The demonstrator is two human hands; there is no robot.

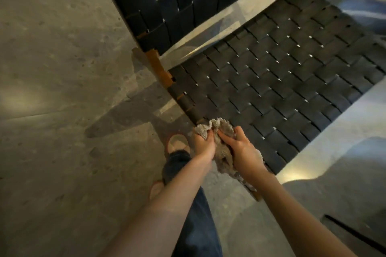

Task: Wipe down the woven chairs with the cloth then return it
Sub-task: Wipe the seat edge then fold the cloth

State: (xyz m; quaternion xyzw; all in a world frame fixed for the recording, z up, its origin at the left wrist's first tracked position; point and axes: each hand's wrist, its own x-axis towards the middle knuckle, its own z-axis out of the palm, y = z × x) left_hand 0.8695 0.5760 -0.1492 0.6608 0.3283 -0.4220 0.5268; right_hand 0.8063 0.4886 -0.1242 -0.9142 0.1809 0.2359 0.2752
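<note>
Both the left hand (201, 145) and right hand (243, 150) are curled round the cloth (221, 129) at the woven chair (282, 81); soft and light, it is likely best gripped by bunched folds.

Floor: we're looking down on grey speckled stone floor (52, 69), with glossy glare to the right.
Sandals: we see two red-edged ones, one sandal (177, 144) near centre, the other sandal (155, 189) nearer, just left.
Trouser leg: dark blue (196, 225), running to the near edge.
Shadow: angular dark patch (125, 115), left of centre.
Black strip: thin (355, 236), slanting, near right.
</note>
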